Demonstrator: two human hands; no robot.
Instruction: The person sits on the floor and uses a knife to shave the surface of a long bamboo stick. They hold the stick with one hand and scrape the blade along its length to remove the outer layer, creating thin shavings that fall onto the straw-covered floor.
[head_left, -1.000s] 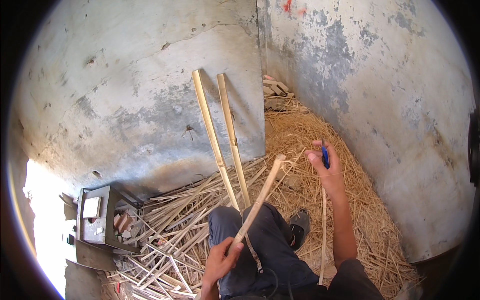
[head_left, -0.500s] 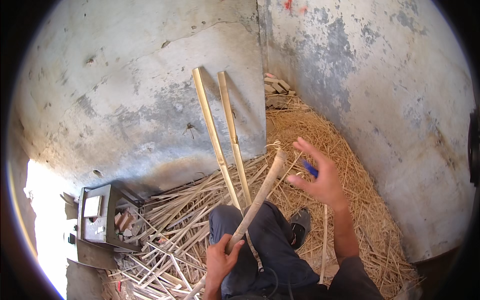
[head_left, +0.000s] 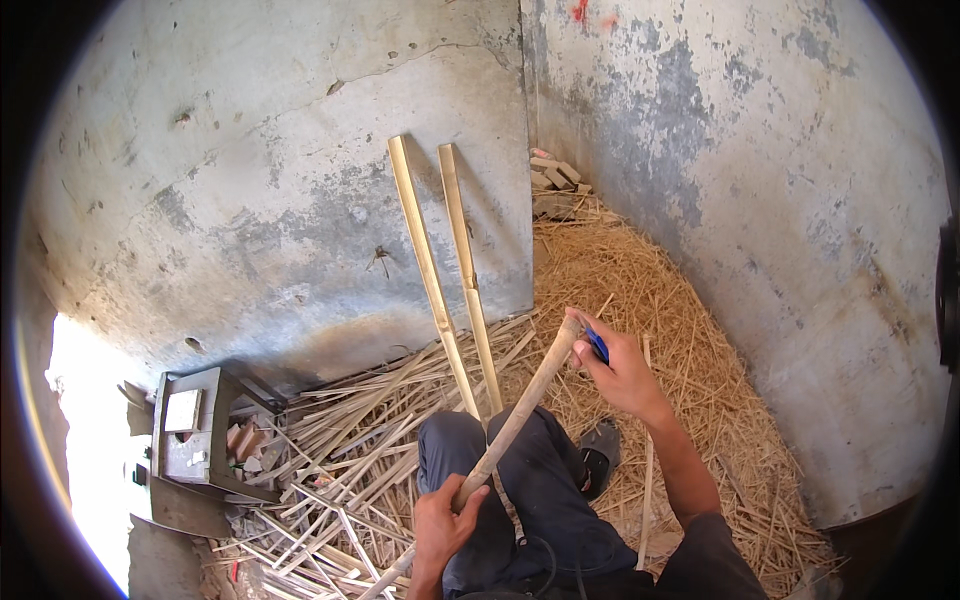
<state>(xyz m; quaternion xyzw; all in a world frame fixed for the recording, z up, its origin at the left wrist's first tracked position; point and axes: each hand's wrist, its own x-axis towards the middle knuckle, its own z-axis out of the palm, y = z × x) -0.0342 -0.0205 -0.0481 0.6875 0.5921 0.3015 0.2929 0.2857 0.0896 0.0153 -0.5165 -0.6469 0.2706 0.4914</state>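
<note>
A bamboo pole [head_left: 527, 408] slants across my lap, its lower end running off past the picture's bottom edge. My left hand [head_left: 446, 520] is wrapped round its lower part, above my thigh. At the pole's upper end, my right hand [head_left: 618, 368] is closed with its fingertips at the tip. A small blue thing [head_left: 597, 346] sits in that hand, mostly covered by the fingers; its kind does not show. Two split bamboo strips, a left one [head_left: 421, 235] and a right one [head_left: 462, 225], lean upright against the wall beyond my knees.
Straw-like shavings [head_left: 690, 400] cover the floor at the right, and loose bamboo slats [head_left: 370, 455] lie at the left. A dark wooden box-like stand [head_left: 205, 425] with broken bricks is at the far left. Bricks [head_left: 556, 172] are piled in the corner between worn plaster walls [head_left: 270, 120].
My right hand has come down and left from spread fingers beside the pole to closed fingers at its tip. A thin curl at the tip no longer shows. My left hand stays put.
</note>
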